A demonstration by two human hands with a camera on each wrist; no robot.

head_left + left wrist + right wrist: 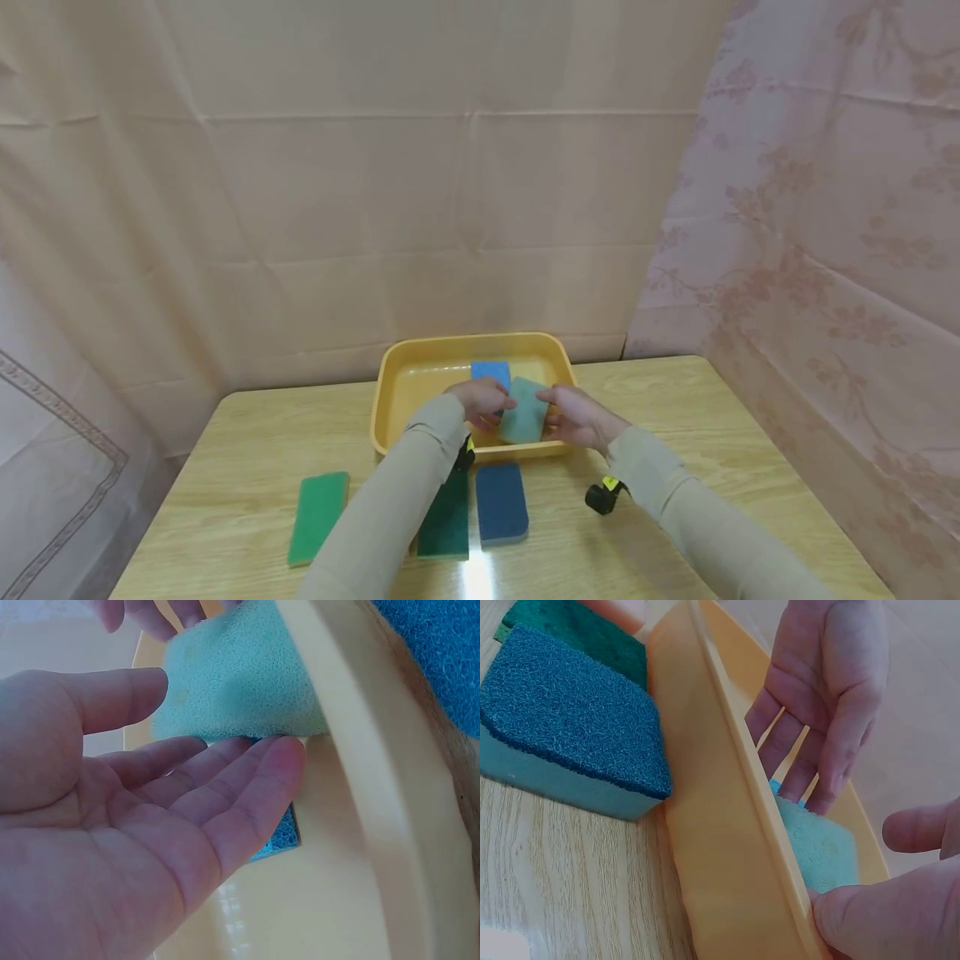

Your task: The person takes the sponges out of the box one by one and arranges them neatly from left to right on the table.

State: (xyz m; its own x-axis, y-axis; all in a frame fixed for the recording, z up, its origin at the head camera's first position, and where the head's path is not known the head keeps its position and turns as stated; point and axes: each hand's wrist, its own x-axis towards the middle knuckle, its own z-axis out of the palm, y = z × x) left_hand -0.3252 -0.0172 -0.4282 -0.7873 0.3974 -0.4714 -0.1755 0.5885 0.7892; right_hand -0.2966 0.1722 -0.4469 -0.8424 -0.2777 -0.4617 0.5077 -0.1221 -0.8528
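A pale green sponge [525,413] is inside the yellow tray [423,343], between my two hands. The fingers of my left hand [142,802] extend along one edge of it, and the thumb stands apart. From the opposite side, my right hand [889,907] reaches its fingers to the sponge's edge; its thumb is also held away. A bright blue pad [491,372] lies farther back in the tray, partly covered by the left hand and the pale sponge in the head view.
On the wooden table [660,392], before the tray, lie a dark blue scouring sponge [502,504] with a pale underside, a dark green pad [446,521] partly under my left sleeve, and a brighter green pad [318,517] farther left. Curtains [465,183] hang behind.
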